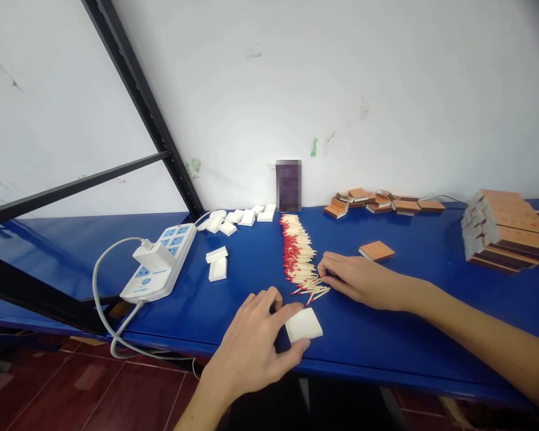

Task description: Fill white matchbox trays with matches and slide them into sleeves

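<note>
Here the left hand [251,344] pinched a white inner matchbox tray [303,325] at the blue table's [233,299] front edge, while the right hand [359,280] lay unclenched, fingertips touching loose red-tipped matches [312,290].

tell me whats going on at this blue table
A person sits at a blue table. The left hand pinches a small white tray between thumb and fingers. The right hand rests its fingertips on the near end of a long row of red-tipped matches. More white trays, orange matchbox sleeves and a power strip lie around.
</note>
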Available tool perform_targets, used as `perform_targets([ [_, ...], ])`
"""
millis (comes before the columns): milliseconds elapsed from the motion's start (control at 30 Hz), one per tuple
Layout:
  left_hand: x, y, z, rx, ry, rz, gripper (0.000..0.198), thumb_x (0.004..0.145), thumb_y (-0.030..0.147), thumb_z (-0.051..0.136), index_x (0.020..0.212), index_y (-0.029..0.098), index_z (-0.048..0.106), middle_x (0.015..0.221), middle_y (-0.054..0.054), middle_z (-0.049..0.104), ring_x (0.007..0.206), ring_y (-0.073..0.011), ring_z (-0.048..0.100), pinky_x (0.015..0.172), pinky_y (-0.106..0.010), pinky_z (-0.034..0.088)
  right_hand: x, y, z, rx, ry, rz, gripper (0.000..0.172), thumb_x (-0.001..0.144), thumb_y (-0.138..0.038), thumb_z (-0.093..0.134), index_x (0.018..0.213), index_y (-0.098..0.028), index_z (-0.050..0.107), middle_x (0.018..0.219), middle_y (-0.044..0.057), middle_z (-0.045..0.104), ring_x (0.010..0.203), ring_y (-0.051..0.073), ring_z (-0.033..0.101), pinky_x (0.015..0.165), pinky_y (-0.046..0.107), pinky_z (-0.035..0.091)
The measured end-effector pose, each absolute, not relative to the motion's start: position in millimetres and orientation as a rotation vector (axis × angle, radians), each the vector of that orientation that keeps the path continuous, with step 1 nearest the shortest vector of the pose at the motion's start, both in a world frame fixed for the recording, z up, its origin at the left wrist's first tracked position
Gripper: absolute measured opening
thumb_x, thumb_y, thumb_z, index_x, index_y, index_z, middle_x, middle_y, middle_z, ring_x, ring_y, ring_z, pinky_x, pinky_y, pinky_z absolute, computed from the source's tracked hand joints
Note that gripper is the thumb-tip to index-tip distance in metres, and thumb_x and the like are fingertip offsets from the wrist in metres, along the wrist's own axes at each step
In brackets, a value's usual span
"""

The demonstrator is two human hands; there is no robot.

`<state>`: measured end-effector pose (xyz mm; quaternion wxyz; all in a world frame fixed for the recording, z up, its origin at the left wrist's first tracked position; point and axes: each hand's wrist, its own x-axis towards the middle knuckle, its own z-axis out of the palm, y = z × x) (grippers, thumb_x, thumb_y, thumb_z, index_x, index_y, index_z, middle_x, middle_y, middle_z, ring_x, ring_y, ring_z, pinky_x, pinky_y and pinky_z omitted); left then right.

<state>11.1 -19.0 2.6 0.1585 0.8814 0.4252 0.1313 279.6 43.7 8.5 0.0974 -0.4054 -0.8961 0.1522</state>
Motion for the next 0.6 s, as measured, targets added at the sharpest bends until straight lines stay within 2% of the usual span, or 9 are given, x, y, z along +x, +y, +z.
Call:
perform_targets([
  [267,10.5,-17.4,1.5,2.526,1.211,0.373,0.042,0.091,0.044,0.065,0.131,0.036,0.056,0.110,-0.004,0.052,0.107,-0.0272,0.054,0.103,-0.056,0.038,267.9,40.8,4.1,-1.075,-2.530,0.013,0.012,0.099,-0.020,0.045,0.091,-0.020,0.054,0.090,0.002,0.063,0.070,0.016,0.049,0.074,0.034,0.029],
  [467,10.2,-19.7,-0.8,2.523,1.213,0.409,0.047,0.089,0.043,0.067,0.133,0.035,0.051,0.112,-0.003,0.052,0.107,-0.0268,0.054,0.104,-0.055,0.038,260.2,38.4,0.0,-1.078,-2.468,0.032,0.011,0.097,-0.021,0.050,0.096,-0.019,0.061,0.085,0.002,0.064,0.069,0.015,0.050,0.075,0.035,0.030],
  [600,10.6,-20.5,-1.8,2.507,1.230,0.437,0.047,0.087,0.043,0.070,0.128,0.029,0.052,0.116,-0.004,0.052,0.109,-0.0276,0.054,0.105,-0.054,0.038,266.6,36.1,5.7,-1.080,-2.482,0.206,0.011,0.093,-0.018,0.052,0.097,-0.018,0.062,0.085,0.003,0.061,0.072,0.016,0.054,0.068,0.030,0.036],
])
